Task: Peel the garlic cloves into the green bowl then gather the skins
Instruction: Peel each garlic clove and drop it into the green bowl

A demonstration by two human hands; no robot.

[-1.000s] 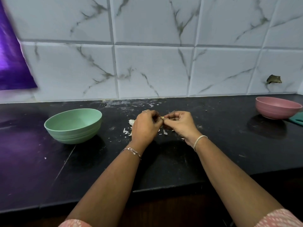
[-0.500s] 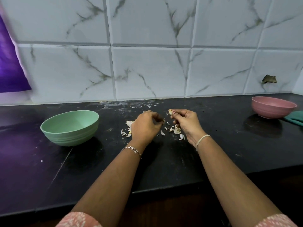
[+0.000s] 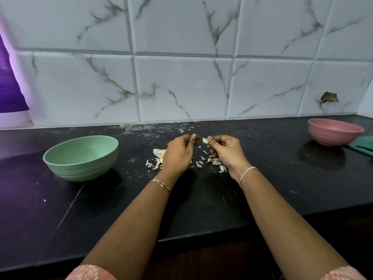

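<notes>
Two hands work over a black stone counter that I watch from the head camera. Behind them stands a wall of white marble-look tiles, with a dark broken spot far to the right of the right hand. A purple surface fills the edge far to the left of the left hand.

My left hand has its fingers curled, the thumb laid on the fingertips, and I see nothing held in it. My right hand pinches a pale garlic clove at its fingertips, near the left thumb but apart from it. Garlic skins lie scattered on the counter under and between both hands.

The green bowl stands well to the left of the left hand, and only its plain inner wall shows. The pink bowl stands well to the right of the right hand, near the wall; its inside I cannot see. A teal thing lies just beside it.
</notes>
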